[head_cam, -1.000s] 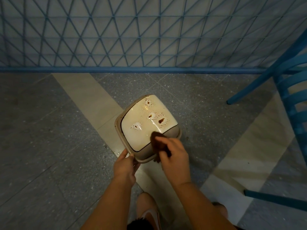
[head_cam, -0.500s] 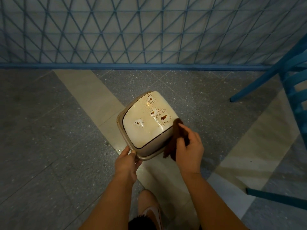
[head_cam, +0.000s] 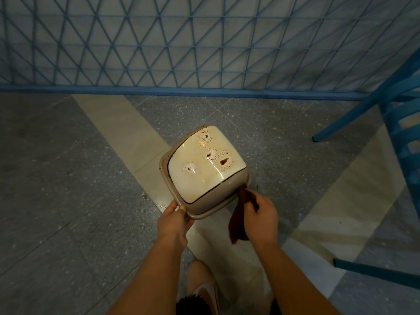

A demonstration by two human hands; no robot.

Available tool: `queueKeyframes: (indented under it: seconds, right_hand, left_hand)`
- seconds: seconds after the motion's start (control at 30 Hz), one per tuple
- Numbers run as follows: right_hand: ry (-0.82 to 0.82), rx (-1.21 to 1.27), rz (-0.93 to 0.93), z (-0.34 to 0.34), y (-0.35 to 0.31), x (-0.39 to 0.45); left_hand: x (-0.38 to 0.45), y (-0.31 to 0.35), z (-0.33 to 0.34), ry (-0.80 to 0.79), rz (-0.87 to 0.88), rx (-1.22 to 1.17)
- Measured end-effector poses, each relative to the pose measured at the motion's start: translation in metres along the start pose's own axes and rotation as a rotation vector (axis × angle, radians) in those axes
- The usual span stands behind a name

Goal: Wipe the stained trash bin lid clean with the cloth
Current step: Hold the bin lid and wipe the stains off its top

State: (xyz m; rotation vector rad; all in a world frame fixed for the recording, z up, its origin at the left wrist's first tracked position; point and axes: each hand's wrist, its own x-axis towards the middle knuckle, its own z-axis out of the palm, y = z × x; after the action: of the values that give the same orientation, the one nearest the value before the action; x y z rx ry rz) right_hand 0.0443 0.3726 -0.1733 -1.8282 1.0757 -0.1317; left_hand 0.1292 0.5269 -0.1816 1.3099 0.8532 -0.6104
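Note:
A beige trash bin stands on the floor with a cream lid (head_cam: 200, 176) that carries several brown stains with speckled rings, mostly on its far right half. My left hand (head_cam: 173, 222) grips the near left corner of the bin's rim (head_cam: 204, 214). My right hand (head_cam: 261, 218) holds a dark brown cloth (head_cam: 238, 220) just off the bin's near right corner. The cloth's top end touches the rim there and the rest hangs down beside my hand.
A blue lattice fence (head_cam: 204, 53) runs across the back. A blue chair (head_cam: 400, 133) stands at the right, with another blue leg (head_cam: 375, 271) low on the right. The floor is grey with pale tile bands. My knee and shoe (head_cam: 204, 289) are below.
My right hand moved the cloth from the lid's near edge rightward to off the bin's near right corner. The left hand kept its grip on the rim.

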Motion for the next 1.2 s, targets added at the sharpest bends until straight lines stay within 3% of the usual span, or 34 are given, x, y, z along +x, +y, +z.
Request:
queueKeyframes:
  seconds: [0.17,0.37,0.57,0.77,0.87,0.97,1.2]
  right_hand:
    - [0.056,-0.024,-0.004,0.003,-0.01,0.009]
    - [-0.109,-0.14,-0.171,0.011,0.006,-0.02]
    - [0.08,-0.177,-0.101,-0.007,-0.004,0.019]
    - [-0.156,-0.136,-0.234,0.026,0.007,-0.032]
    - [-0.049,-0.09,-0.123,0.021,0.01,-0.023]
    - [0.117,0.129,0.042,-0.002,0.006,-0.001]
    - [0.07,0.104,0.02,0.021,0.001,-0.008]
  left_hand:
    - [0.002,0.0,0.001,0.003,0.008,0.014]
    - [0.0,0.0,0.002,0.004,0.021,0.023]
    - [0.002,0.002,0.003,-0.003,0.022,0.031]
    - [0.001,-0.001,0.007,0.015,0.026,0.005]
    - [-0.001,0.001,0.007,0.019,0.015,-0.015]
    - [-0.002,0.002,0.007,0.001,0.004,-0.034]
    - [-0.003,0.002,0.013,-0.021,0.008,-0.034]
